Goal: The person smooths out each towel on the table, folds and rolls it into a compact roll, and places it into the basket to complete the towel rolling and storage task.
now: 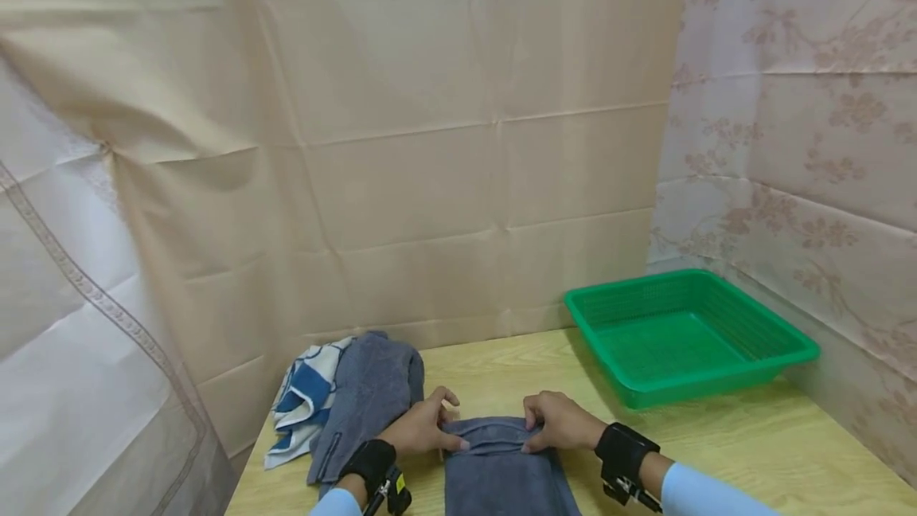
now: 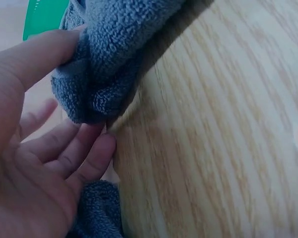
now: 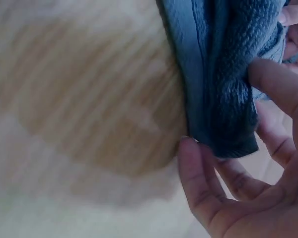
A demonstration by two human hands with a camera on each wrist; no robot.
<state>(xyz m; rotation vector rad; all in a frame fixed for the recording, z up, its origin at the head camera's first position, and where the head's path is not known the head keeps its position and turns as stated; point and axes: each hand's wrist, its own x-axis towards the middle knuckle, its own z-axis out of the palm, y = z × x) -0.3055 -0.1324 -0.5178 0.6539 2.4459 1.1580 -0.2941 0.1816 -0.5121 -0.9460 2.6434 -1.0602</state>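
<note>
A grey terry towel [image 1: 505, 484] lies on the table in front of me, its far end turned over into a thick fold. My left hand [image 1: 421, 427] pinches the left corner of that fold. In the left wrist view its thumb presses on the towel [image 2: 124, 44] from above while the fingertips [image 2: 103, 148] come in at the lower edge. At the opposite corner my right hand [image 1: 566, 422] pinches the fold likewise. The right wrist view has the thumb against the towel [image 3: 228, 84] and the other fingers [image 3: 191, 163] under its edge.
Left of my left hand lies another grey towel [image 1: 376, 381], folded over, beside a blue and white patterned towel [image 1: 304, 400]. A green plastic basket [image 1: 695, 377] stands at the back right of the wooden table [image 1: 494, 365]. Cloth curtains [image 1: 401, 197] hang behind and at the sides.
</note>
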